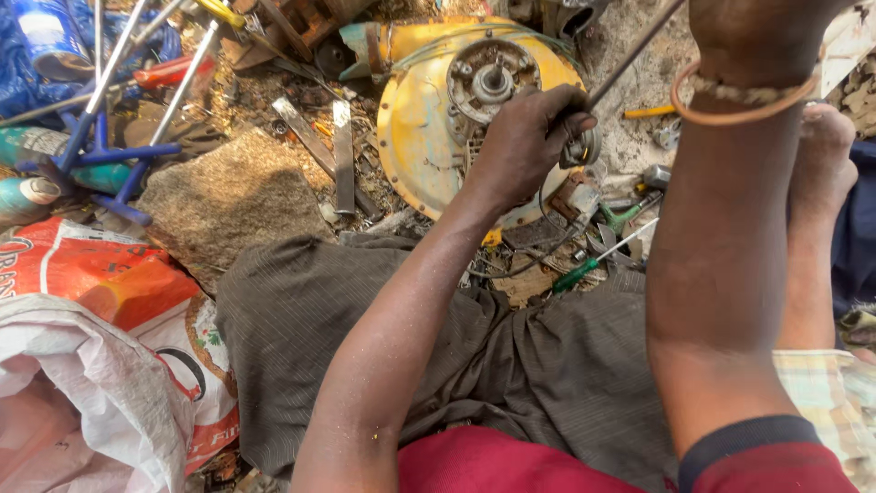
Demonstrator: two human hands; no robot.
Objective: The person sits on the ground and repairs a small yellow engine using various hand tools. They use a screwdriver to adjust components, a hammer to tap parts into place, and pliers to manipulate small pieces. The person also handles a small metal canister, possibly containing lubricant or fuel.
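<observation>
A round yellow motor housing (420, 128) with a grey hub and shaft at its middle lies on the dirt ground in front of me. My left hand (525, 141) rests on its right rim. Its fingers are closed around a small round metal part (584, 148) there. A thin dark rod (630, 57) slants from that part up to the top edge. My right hand (757, 23) is raised at the top right with corded bracelets on the wrist. Its fingers are cut off by the frame, so its grip is hidden.
Two green-handled screwdrivers (584, 269) (622, 217) lie by loose wires right of the housing. A flat stone (228, 196), flat metal bars (342, 155), a blue metal frame (100, 151) and spray cans (27, 196) sit at left. Printed sacks (128, 301) lie near left. A bare foot (821, 155) is at right.
</observation>
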